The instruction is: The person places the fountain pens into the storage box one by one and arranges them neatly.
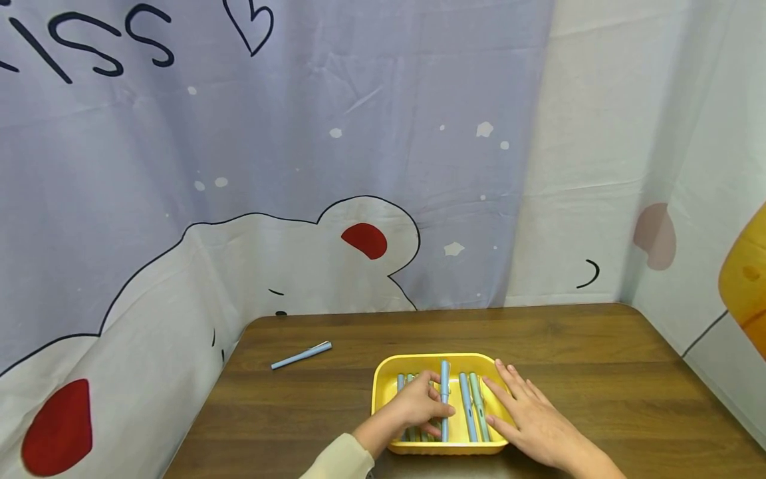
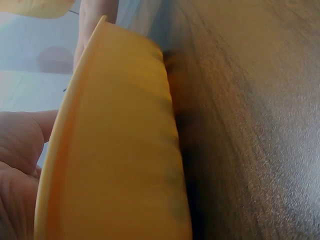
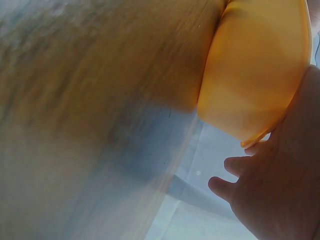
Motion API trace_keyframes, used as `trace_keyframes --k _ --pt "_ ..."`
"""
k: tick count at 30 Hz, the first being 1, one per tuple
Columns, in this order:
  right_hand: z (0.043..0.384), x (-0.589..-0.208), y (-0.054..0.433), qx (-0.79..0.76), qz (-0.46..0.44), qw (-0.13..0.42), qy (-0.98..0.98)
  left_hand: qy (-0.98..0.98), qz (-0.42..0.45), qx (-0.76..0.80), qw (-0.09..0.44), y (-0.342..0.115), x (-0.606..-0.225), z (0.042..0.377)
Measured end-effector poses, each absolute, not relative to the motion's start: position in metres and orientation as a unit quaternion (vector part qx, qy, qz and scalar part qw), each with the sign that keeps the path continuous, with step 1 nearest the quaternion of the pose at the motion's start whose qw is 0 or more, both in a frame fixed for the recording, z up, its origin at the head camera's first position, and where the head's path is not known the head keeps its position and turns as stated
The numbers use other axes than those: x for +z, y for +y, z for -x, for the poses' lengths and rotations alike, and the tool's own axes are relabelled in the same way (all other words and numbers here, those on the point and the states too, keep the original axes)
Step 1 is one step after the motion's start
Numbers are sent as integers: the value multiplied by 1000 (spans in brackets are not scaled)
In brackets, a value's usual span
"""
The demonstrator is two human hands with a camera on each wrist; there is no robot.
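In the head view a yellow tray (image 1: 455, 448) holds several blue and green pens lying lengthwise. My left hand (image 1: 415, 403) reaches in over the tray's left part and pinches a blue pen (image 1: 445, 392) between thumb and fingers. Some pens under that hand are partly hidden. To the right of it lie another blue pen (image 1: 468, 407) and a green pen (image 1: 479, 407). My right hand (image 1: 535, 418) rests at the tray's right rim, fingers spread and fairly straight. The left wrist view shows the tray's side wall (image 2: 120, 130), which hides that hand's fingertips.
One more blue pen (image 1: 301, 356) lies on the wooden table (image 1: 287, 412), left of the tray. A printed curtain (image 1: 371, 146) hangs behind the table's back edge and continues along both sides.
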State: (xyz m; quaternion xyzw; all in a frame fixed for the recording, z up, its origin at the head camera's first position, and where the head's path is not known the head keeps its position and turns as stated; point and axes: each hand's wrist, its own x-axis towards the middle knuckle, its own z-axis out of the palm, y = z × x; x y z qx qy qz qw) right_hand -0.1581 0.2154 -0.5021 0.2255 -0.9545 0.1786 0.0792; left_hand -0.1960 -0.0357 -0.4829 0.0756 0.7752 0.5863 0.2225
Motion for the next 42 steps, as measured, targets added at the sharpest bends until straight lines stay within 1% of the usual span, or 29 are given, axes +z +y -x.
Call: trace_keyframes --k 7,18,26,42 --pt "158 -502 216 181 -228 85 -953 788 -60 569 230 -27 -482 196" --pt "159 -503 216 178 -230 94 -952 803 -60 542 242 -18 -484 197" --pt "159 -504 216 177 -230 89 -953 816 -61 525 233 -12 -485 197" --pt "159 -504 216 174 -237 94 -951 835 -59 494 233 -1 -482 197"
